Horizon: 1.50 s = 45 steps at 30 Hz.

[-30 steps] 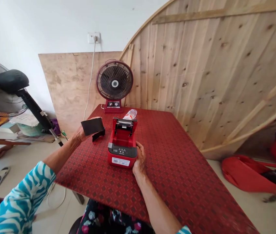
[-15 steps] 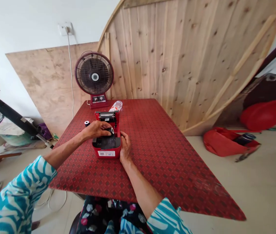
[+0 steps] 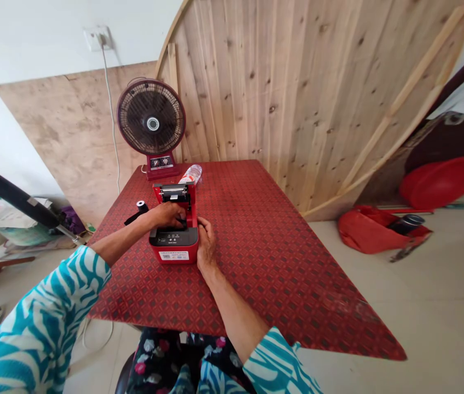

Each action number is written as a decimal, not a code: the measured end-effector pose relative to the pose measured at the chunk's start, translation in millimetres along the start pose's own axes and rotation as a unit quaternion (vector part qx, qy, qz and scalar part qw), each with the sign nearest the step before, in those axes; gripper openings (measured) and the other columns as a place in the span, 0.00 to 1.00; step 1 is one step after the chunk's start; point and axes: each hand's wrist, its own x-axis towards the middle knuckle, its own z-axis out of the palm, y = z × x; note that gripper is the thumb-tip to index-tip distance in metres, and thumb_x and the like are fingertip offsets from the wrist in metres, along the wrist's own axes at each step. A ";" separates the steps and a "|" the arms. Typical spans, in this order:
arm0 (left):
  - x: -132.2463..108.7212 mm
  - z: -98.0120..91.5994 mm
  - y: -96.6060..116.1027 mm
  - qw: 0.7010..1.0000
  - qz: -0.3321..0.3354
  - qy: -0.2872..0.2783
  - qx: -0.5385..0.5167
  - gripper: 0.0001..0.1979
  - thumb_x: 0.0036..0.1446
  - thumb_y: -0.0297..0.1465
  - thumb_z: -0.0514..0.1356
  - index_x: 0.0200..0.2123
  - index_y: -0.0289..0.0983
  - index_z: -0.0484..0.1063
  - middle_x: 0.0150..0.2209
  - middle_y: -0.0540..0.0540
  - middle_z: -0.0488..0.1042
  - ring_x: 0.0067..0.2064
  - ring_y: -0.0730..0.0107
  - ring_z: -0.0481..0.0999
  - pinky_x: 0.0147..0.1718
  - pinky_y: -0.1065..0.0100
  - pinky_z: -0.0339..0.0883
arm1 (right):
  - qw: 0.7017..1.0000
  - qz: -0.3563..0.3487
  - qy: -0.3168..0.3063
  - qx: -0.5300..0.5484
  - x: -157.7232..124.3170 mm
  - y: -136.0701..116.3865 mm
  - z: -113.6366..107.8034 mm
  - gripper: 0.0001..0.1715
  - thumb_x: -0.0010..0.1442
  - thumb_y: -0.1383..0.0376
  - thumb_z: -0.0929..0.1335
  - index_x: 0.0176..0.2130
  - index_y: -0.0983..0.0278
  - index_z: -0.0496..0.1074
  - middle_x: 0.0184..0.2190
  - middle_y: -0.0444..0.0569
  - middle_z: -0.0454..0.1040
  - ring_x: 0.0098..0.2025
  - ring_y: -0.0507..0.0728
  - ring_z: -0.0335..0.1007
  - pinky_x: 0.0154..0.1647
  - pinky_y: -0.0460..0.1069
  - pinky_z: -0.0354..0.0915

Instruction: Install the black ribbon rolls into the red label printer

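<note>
Your left grip [image 3: 168, 215] curls down into the open red label printer [image 3: 173, 243]; whatever it has hold of is hidden. Your right grip [image 3: 206, 243] clasps the printer's side, fingers closed on it. The printer sits on the red patterned bench [image 3: 281, 295], with a black roll [image 3: 142, 206] standing near its left and a plastic water bottle [image 3: 190, 174] just behind.

No wording can be read clearly. A white sticker [image 3: 173, 255] with dark, barcode-like marks sits on the front of the red thermal printer [image 3: 191, 253], too small to make out. The small markings on the fan's base [image 3: 161, 162] and the plastic bottle's label [image 3: 190, 174] are also illegible.
</note>
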 end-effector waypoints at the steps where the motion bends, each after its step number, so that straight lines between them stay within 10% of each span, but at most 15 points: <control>1: -2.0 -1.9 0.5 1.000 0.005 -0.010 -0.006 0.07 0.37 0.29 0.67 0.25 0.43 0.78 0.29 0.51 0.80 0.35 0.62 0.78 0.33 0.71 0.65 | 1.000 0.000 -0.001 0.000 0.1 0.5 -0.1 0.20 0.56 0.56 0.62 0.44 0.59 0.73 0.41 0.47 0.76 0.47 0.57 0.67 0.47 0.52 0.63; 12: -82.1 -6.6 2.7 0.990 0.035 0.081 -0.106 0.15 0.52 0.41 0.62 0.40 0.41 0.80 0.39 0.48 0.81 0.40 0.61 0.78 0.44 0.67 0.68 | 1.000 0.015 0.002 -0.003 -0.4 -4.2 -0.2 0.19 0.56 0.56 0.63 0.43 0.60 0.73 0.40 0.47 0.76 0.46 0.57 0.67 0.47 0.52 0.62; 19: -76.4 4.9 5.5 0.986 0.044 0.138 -0.081 0.11 0.56 0.37 0.59 0.36 0.40 0.79 0.34 0.50 0.80 0.34 0.67 0.78 0.35 0.70 0.68 | 1.000 0.020 -0.002 -0.008 -1.2 -6.6 -0.7 0.20 0.56 0.56 0.62 0.44 0.61 0.73 0.41 0.47 0.75 0.47 0.57 0.67 0.48 0.52 0.62; 28: -95.5 14.6 19.0 0.937 0.234 0.255 0.049 0.07 0.61 0.32 0.59 0.35 0.39 0.77 0.33 0.48 0.80 0.38 0.67 0.77 0.44 0.63 0.65 | 1.000 0.018 0.000 0.000 0.1 -2.4 -0.7 0.18 0.56 0.57 0.63 0.43 0.60 0.73 0.42 0.47 0.76 0.47 0.57 0.67 0.48 0.52 0.62; 40: -116.1 42.0 20.9 0.917 0.235 0.317 0.060 0.06 0.61 0.29 0.58 0.36 0.40 0.75 0.36 0.48 0.78 0.40 0.68 0.74 0.50 0.58 0.60 | 0.997 0.070 0.000 0.014 -1.6 -11.2 -1.6 0.22 0.54 0.54 0.64 0.44 0.62 0.72 0.44 0.48 0.76 0.46 0.57 0.70 0.47 0.52 0.64; 45: -119.3 54.0 21.1 0.901 0.229 0.358 0.088 0.07 0.61 0.27 0.57 0.38 0.41 0.75 0.35 0.49 0.78 0.40 0.69 0.73 0.53 0.58 0.59 | 0.998 0.036 -0.027 -0.044 41.9 -34.3 13.7 0.25 0.54 0.52 0.64 0.48 0.62 0.71 0.50 0.50 0.73 0.53 0.58 0.67 0.54 0.53 0.60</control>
